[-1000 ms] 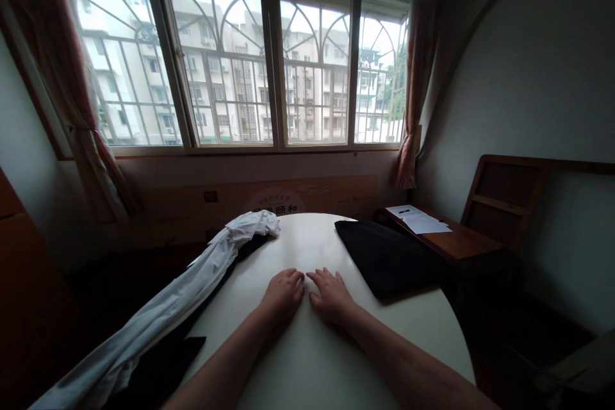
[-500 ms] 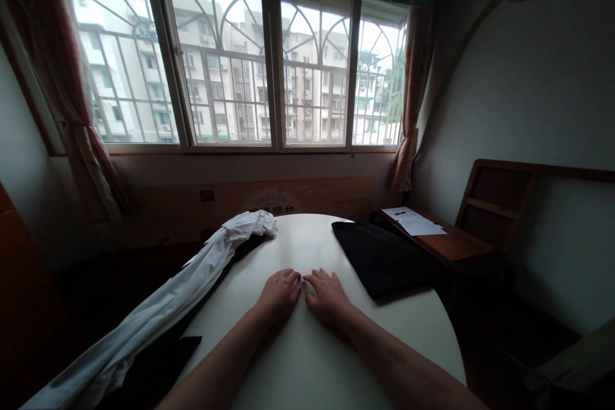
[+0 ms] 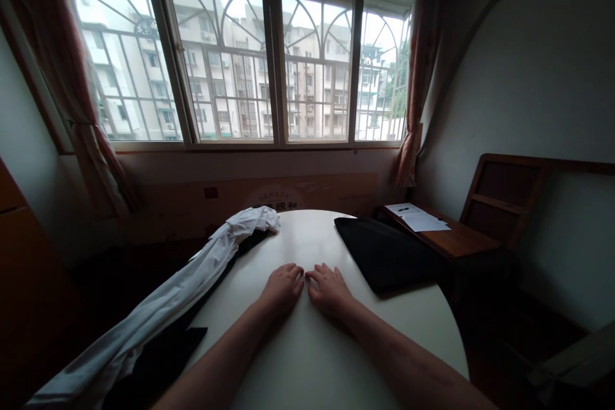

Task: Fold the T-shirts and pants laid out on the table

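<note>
My left hand (image 3: 284, 287) lies palm down on a white round table (image 3: 307, 359), its fingers stretched forward and holding nothing. Close beside it, my right hand (image 3: 329, 289) rests the same way, fingers a little apart; the fingertips of both hands almost meet. To the right is a folded black cloth (image 3: 384, 253), flat on the tabletop and partly over its edge. Along the left side a crumpled white cloth (image 3: 192, 278), perhaps a garment, drapes down off the table. Dark fabric (image 3: 168, 352) lies under and beside it.
Beyond the table stands a long cardboard panel (image 3: 230, 198) below barred windows (image 3: 312, 64). At the right, a wooden chair or bench (image 3: 466, 237) carries white papers (image 3: 423, 219) and a dark pen-like item. Curtains (image 3: 91, 109) hang at both sides of the windows.
The camera view has shifted slightly, so the whole scene sits a little higher and to the right. Both hands keep their place on the table.
</note>
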A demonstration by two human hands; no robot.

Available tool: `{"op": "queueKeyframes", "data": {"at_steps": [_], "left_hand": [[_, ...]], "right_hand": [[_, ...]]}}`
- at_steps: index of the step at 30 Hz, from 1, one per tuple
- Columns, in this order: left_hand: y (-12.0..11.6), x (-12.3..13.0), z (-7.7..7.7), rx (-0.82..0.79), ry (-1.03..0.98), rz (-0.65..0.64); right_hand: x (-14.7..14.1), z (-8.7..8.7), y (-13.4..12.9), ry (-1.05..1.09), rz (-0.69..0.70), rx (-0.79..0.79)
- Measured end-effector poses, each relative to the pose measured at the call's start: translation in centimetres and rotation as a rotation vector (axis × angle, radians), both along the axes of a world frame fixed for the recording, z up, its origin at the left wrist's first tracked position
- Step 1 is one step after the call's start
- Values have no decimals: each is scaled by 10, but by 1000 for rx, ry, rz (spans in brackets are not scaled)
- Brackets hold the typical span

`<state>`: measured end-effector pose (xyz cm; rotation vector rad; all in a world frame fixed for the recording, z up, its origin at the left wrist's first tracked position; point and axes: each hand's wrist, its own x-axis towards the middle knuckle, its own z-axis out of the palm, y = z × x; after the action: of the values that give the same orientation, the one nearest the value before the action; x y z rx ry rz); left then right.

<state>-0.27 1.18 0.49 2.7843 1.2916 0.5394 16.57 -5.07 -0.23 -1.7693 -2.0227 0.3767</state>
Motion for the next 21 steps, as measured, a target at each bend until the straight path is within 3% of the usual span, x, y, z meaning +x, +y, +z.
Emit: {"op": "queueKeyframes", "data": {"at_steps": [8, 12, 17, 21], "left_hand": [[0, -1, -2, 5, -1, 1], [-6, 0, 9, -11, 10, 27], [-9, -14, 46, 161, 12, 332], [4, -55, 71, 281, 46, 615]], "right_hand": [[0, 1, 1, 3, -3, -2], [2, 1, 1, 9, -2, -11], [4, 2, 0, 10, 27, -51], [5, 2, -1, 4, 35, -66]]}}
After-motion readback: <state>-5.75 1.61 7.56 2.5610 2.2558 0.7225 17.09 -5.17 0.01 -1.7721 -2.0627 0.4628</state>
